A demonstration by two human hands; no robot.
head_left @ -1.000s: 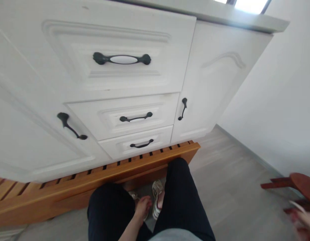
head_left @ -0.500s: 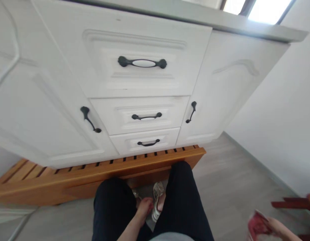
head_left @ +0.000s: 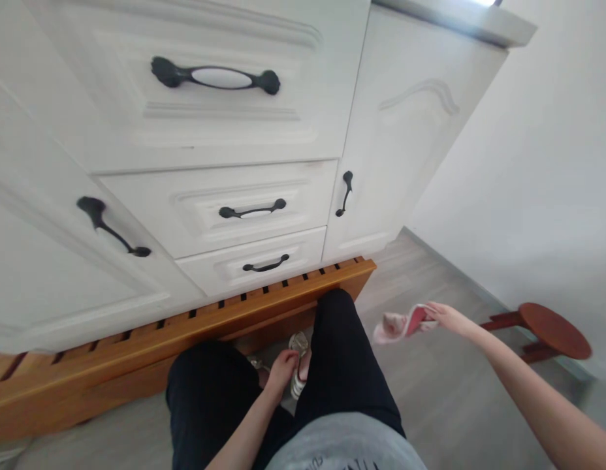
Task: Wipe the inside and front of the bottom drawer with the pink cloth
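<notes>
A cloth, pink on one side and pale with patterning on the other, hangs from the fingers of my right hand. That arm is stretched out to the right, and the cloth is in the air above the floor, beside my right knee. My left hand rests between my knees over my shoes. Its fingers are curled closed, and I see nothing in them.
White cabinets fill the front, with drawers and a door bearing dark handles. A slatted wooden ledge runs below them against my knees. A round reddish-brown stool stands at right by the white wall.
My right hand has come up and inward from the lower right edge with the cloth, which now hangs more unfolded. The view has turned right and down. My left hand stays between the knees.
</notes>
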